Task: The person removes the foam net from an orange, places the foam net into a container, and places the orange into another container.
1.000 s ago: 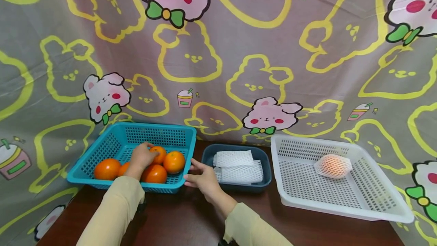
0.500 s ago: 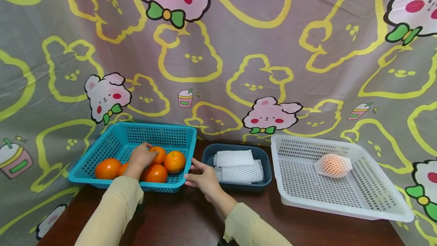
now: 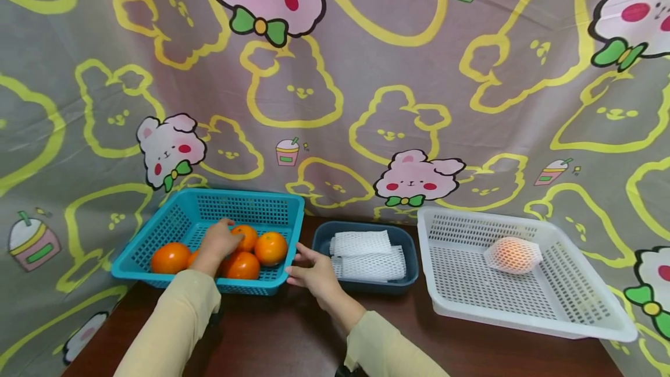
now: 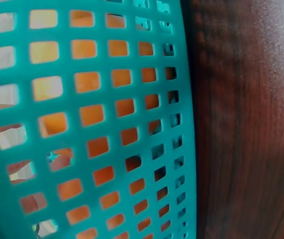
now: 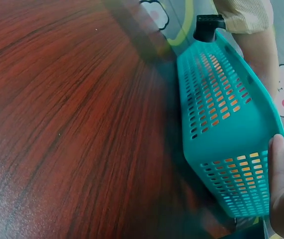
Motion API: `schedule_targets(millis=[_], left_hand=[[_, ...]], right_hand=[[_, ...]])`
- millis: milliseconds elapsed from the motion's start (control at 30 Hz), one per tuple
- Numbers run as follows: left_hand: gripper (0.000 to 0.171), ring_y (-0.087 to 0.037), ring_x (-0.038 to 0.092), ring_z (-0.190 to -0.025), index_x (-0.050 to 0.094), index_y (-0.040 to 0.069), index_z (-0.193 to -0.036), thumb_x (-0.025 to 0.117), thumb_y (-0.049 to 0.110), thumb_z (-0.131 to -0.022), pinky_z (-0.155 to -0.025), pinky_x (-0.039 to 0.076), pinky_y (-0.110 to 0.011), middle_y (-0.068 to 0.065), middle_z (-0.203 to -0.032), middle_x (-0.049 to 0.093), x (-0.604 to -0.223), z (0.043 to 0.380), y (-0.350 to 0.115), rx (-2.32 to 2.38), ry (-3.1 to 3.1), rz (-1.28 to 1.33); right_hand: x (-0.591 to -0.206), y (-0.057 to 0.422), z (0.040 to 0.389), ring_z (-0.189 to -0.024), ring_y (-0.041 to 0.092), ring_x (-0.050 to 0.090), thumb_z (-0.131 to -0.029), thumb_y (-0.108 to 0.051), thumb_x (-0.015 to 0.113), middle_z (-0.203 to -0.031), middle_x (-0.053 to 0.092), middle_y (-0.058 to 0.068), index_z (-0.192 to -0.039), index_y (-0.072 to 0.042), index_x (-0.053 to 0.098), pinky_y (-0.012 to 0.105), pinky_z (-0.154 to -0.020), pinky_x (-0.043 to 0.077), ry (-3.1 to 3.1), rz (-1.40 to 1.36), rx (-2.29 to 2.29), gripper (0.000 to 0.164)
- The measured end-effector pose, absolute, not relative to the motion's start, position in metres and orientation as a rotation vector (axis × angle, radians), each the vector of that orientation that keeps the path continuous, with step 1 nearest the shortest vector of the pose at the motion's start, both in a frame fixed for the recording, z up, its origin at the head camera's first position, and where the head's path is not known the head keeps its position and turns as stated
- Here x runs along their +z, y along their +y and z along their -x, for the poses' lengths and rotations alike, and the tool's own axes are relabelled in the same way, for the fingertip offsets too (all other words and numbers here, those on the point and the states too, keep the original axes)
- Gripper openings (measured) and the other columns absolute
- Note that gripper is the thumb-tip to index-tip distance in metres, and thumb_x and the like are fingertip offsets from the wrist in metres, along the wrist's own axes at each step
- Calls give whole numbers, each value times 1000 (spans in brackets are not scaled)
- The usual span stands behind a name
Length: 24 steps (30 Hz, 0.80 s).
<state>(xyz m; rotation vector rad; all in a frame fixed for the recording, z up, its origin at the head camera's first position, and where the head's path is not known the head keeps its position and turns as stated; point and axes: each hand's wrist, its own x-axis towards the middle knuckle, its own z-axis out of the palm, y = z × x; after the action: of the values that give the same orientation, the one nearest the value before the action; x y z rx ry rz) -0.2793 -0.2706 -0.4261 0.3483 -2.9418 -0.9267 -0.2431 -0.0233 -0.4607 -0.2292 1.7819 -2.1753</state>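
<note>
My left hand (image 3: 221,243) reaches into the turquoise basket (image 3: 183,196) and holds an orange (image 3: 247,238), with fingers at its far side and thumb near its front. Around it lie several more oranges, one (image 3: 271,248) at the right and another (image 3: 242,266) at the front. My right hand (image 3: 316,278) touches the basket's right rim with spread, fairly straight fingers. In the right wrist view, fingers (image 5: 279,164) lie along the basket's outer corner. Seen from the left wrist, only the basket's perforated wall (image 4: 94,129) shows, with orange colour behind it; that hand's grip is mostly hidden there.
A dark blue tray (image 3: 327,228) with white foam net sleeves (image 3: 373,262) stands right of the turquoise basket. Farther right, a white basket (image 3: 487,313) holds one fruit in a foam net (image 3: 513,255). A patterned curtain (image 3: 335,103) hangs behind the dark wooden table (image 3: 272,330).
The head view has shifted slightly, so the scene sits a little farther right in it. Both hands keep their places at the basket, and the oranges lie as before.
</note>
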Motion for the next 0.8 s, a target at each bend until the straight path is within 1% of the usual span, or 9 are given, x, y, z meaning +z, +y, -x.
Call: schedule_targets(millis=[133,233,333,467,533,600,633,733,800], left_hand=[[54,-29,57,-72,41,-13,-143,58,18,-103,-74,53,-47,-29,-106,62,-421,276,-271,-964,-2942,-349],[56,-26,56,-67,39,-12,-145,58,19,-103,-70,52,-44,-25,-97,63,-418,273,-271,-983,-2950,-349],[57,-29,56,-70,39,-11,-147,58,21,-103,-71,51,-46,-27,-100,64,-415,269,-270,-977,-2961,-349],[57,-37,60,-89,41,-9,-147,58,23,-104,-83,52,-54,-35,-129,57,-411,264,-268,-953,-2965,-327],[56,-38,60,-93,41,-8,-148,58,23,-103,-85,52,-55,-35,-138,52,-408,262,-267,-943,-2966,-307],[56,-37,61,-93,43,-8,-147,59,23,-103,-85,52,-55,-34,-138,52,-405,261,-264,-918,-2970,-285],[57,-36,61,-89,43,-7,-148,59,23,-102,-82,52,-53,-34,-136,54,-403,260,-262,-912,-2974,-278],[57,-35,60,-87,45,-6,-147,62,24,-101,-78,52,-52,-32,-130,59,-400,258,-257,-877,-2981,-242],[58,-34,60,-86,46,-6,-146,63,24,-100,-77,52,-51,-31,-126,61,-400,258,-253,-877,-2980,-214]], right_hand=[[-460,-21,242,-76,16,70,-92,7,71,-118,59,15,-150,3,46,35,-76,61,1843,289,-2142,64],[-459,-19,243,-77,17,69,-92,6,71,-117,60,15,-151,3,46,36,-77,61,1868,334,-2112,64],[-458,-16,243,-82,20,70,-93,6,69,-119,59,16,-151,5,44,37,-80,60,1875,391,-2069,63],[-453,-11,247,-88,22,71,-94,3,68,-124,59,17,-151,6,43,36,-83,59,1880,440,-2000,63],[-450,-7,250,-88,21,70,-96,1,67,-128,58,18,-151,6,42,36,-85,59,1860,450,-1974,61],[-447,-2,253,-89,21,69,-98,-1,64,-132,56,21,-152,7,42,36,-86,58,1838,452,-1952,58],[-445,1,255,-91,23,70,-99,-2,62,-135,55,24,-151,8,41,37,-88,58,1829,459,-1941,57],[-440,11,261,-102,32,70,-103,-4,58,-144,49,29,-151,10,40,39,-92,56,1833,485,-1881,53],[-437,18,264,-111,37,67,-104,-7,57,-147,48,30,-150,9,42,40,-95,54,1870,516,-1801,51]])
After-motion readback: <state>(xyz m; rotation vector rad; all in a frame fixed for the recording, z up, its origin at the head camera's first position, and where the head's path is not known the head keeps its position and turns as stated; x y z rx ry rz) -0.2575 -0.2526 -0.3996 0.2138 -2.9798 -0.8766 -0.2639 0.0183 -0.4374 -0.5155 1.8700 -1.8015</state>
